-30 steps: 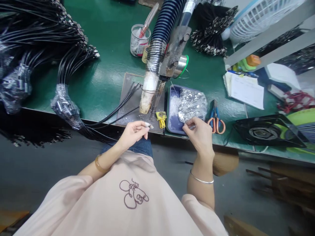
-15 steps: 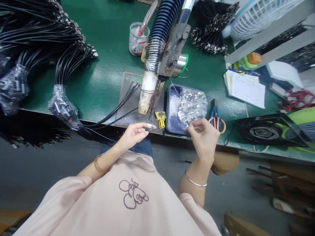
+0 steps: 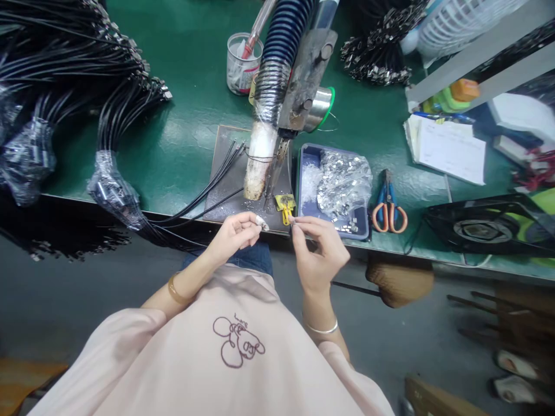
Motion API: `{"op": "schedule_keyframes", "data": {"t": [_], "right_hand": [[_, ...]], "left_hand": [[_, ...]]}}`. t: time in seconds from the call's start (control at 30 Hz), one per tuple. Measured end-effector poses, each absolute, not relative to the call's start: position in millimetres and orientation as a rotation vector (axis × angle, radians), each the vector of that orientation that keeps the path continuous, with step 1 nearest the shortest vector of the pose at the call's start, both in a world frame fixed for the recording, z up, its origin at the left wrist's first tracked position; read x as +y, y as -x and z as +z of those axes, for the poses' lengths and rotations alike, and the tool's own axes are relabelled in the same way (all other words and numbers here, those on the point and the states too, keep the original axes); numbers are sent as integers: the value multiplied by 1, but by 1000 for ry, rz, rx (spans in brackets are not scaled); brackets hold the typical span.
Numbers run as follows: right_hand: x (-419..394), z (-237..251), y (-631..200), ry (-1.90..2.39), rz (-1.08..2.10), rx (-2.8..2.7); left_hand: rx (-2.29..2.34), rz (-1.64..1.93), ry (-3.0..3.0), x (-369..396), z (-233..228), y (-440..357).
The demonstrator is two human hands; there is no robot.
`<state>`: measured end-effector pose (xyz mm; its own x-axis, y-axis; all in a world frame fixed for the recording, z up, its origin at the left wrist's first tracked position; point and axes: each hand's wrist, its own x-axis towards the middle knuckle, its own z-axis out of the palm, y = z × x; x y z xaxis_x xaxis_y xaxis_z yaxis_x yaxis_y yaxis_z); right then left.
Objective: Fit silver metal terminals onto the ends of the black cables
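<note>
My left hand (image 3: 235,234) pinches the plug end of a thin black cable (image 3: 203,196) at the front edge of the grey work plate (image 3: 225,173). My right hand (image 3: 315,248) pinches a small metal shell (image 3: 292,220) between thumb and forefinger, just right of the left fingertips and below a small yellow clip (image 3: 285,205). The two hands are a few centimetres apart. A blue tray (image 3: 306,159) with a heap of metal shells (image 3: 342,182) lies to the right.
A soldering fixture with a ribbed blue hose (image 3: 284,52) stands over the plate. Bundles of black cables (image 3: 65,69) fill the left of the green bench (image 3: 182,127). Orange-handled pliers (image 3: 389,205), papers (image 3: 451,150), a black fan (image 3: 485,228) and a plastic cup (image 3: 240,58) lie around.
My right hand has moved left from the blue tray toward my left hand, carrying a small metal shell. My left hand has stayed in place with the cable end.
</note>
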<state>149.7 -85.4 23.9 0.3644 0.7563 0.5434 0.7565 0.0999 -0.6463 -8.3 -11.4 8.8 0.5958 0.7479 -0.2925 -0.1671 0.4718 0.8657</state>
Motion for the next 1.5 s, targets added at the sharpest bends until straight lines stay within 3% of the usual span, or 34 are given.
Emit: {"op": "schedule_keyframes", "data": {"t": [0.23, 0.57, 0.83, 1.03, 1.3, 1.5], "right_hand": [[-78, 10, -133, 1531, 582, -1212], [-76, 10, -134, 1451, 748, -1127], [-83, 7, -119, 1519, 256, -1373], [-85, 3, -125, 1544, 401, -1150], [-91, 9, -127, 1413, 0, -1537], [-84, 7, -126, 1475, 152, -1415]], "left_hand": [[811, 741, -1008, -13, 7, 8], [947, 955, -1577, -27, 7, 7], [724, 650, -944, -24, 8, 10], [765, 616, -842, -17, 11, 10], [818, 798, -849, -16, 9, 2], [836, 827, -892, -15, 10, 2]]}}
